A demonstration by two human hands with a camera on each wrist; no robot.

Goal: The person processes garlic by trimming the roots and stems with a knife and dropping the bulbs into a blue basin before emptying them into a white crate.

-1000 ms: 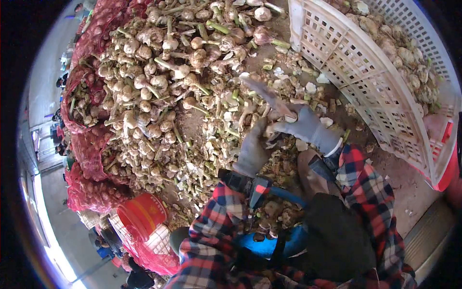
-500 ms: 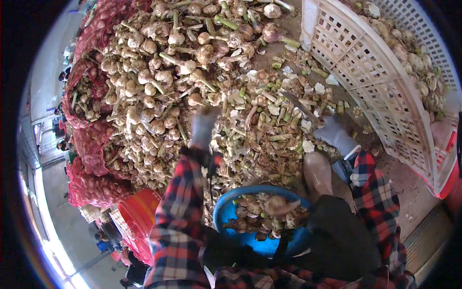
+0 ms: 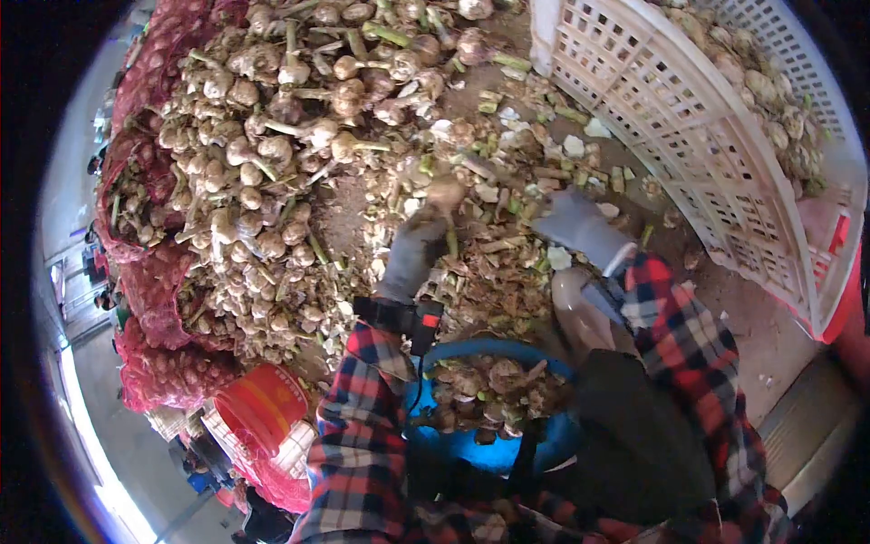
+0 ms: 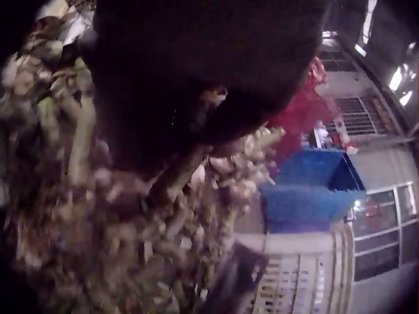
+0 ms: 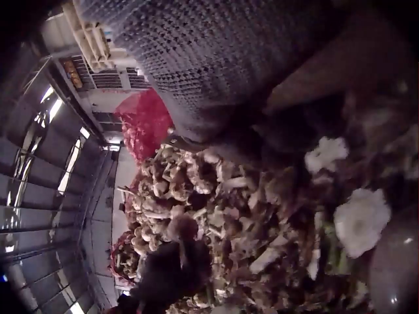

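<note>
My gloved left hand (image 3: 416,249) grips a garlic bulb (image 3: 445,192) by its stem, the bulb upward, above the litter of cut stems. The same bulb (image 5: 183,229) shows in the right wrist view. To its right, my gloved right hand (image 3: 580,225) has its fingers curled round a knife, whose blade is hard to make out in the head view. The two hands are apart. Below them a blue basin (image 3: 480,348) holds several trimmed garlic bulbs (image 3: 498,390). A large heap of garlic with stems (image 3: 263,172) lies ahead and to the left.
A white plastic crate (image 3: 652,118) with garlic in it stands at the right. Red mesh sacks (image 3: 154,290) line the left, near a red bucket (image 3: 263,408). Cut stems and skins (image 3: 489,281) cover the ground before the basin. A boot (image 3: 580,304) is beside the basin.
The hands were together a second ago. My left hand then reached left to the heap, while a blurred bulb showed over the basin. It is now back nearer my right hand with a garlic bulb.
</note>
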